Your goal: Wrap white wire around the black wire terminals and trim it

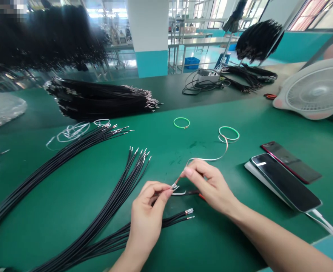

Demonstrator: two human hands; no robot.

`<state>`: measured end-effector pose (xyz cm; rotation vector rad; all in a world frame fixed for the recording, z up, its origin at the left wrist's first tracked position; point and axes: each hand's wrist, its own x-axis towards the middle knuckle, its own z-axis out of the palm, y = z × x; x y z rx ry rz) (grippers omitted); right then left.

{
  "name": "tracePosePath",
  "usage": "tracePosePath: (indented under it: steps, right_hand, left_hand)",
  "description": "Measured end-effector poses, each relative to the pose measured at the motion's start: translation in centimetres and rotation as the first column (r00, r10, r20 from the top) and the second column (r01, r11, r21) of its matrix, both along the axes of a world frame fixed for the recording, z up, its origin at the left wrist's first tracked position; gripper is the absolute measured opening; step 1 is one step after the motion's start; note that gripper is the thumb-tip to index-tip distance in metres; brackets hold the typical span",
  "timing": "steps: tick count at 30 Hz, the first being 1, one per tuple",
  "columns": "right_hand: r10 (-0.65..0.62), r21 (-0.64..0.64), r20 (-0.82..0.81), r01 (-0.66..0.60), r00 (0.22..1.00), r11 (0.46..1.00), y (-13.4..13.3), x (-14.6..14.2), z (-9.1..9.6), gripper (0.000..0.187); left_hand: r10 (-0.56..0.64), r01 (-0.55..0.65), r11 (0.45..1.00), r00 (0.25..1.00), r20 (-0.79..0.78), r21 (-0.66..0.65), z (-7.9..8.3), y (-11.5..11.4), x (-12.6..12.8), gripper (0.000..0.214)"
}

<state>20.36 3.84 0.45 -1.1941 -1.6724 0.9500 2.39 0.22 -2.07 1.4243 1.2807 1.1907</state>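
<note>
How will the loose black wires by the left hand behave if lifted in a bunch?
The black wires will probably feel light and floppy, since each is thin and lies in a long, loose curve on the green mat. Nothing visibly binds them, so they would likely splay apart. Their metal-tipped ends might snag one another.

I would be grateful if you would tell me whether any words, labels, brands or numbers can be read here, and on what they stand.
No text can be read in this view.
The small white mark on the screen of the smartphone is too small to read.
Any markings on the white box among the far cables are too small to read.
No brand can be read on the white fan.
</note>
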Motion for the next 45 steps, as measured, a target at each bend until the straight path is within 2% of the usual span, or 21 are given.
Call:
tracePosePath:
  steps: [1,3,5,7,11,15,23,38,45]
  right_hand:
    - [0.051,0.121,0.043,-0.056,0.998,0.991,-0.2,-0.1,-0.1,0.023]
    - [0.143,0.211,0.129,-0.168,0.981,0.963,-0.4,-0.5,-0.4,0.025]
    - [0.150,0.189,0.165,-0.180,0.975,0.965,-0.5,-0.9,-0.7,0.021]
    - [0.115,0.157,0.162,-0.141,0.980,0.977,-0.6,-1.2,-1.0,0.010]
    - [0.046,0.102,0.115,-0.058,0.992,0.993,-0.7,-1.6,-1.1,0.009]
    - [-0.024,0.074,0.083,0.018,0.996,0.997,-1.3,-2.4,-1.0,0.010]
    - [-0.094,0.040,0.095,0.090,0.991,0.995,-1.7,-3.4,-1.1,0.012]
    - [-0.070,0.027,0.100,0.068,0.992,0.997,-1.6,-3.4,-1.1,0.015]
    - [0.009,-0.014,0.029,-0.008,1.000,1.000,-1.5,-3.3,-1.3,0.014]
  left_hand:
    - [0.011,-0.010,0.999,0.999,0.040,-0.035,0.0,0.1,0.0,0.010]
    - [0.038,-0.028,0.995,0.994,0.105,-0.100,0.0,0.3,-0.1,0.012]
    - [0.074,-0.044,0.984,0.984,0.165,-0.175,0.1,0.6,-0.2,0.016]
    - [0.097,-0.038,0.966,0.970,0.223,-0.255,0.3,0.8,-0.4,0.020]
    - [0.122,-0.012,0.937,0.948,0.294,-0.349,0.6,1.1,-0.6,0.028]
    - [0.165,-0.064,0.934,0.949,0.268,-0.352,0.3,1.3,-0.5,0.025]
    - [0.150,-0.049,0.931,0.955,0.258,-0.362,0.1,1.1,-0.4,0.028]
    - [0.093,0.053,0.912,0.939,0.331,-0.408,0.2,0.8,-0.7,0.028]
    - [0.082,0.101,0.902,0.915,0.396,-0.420,0.5,0.8,-0.9,0.025]
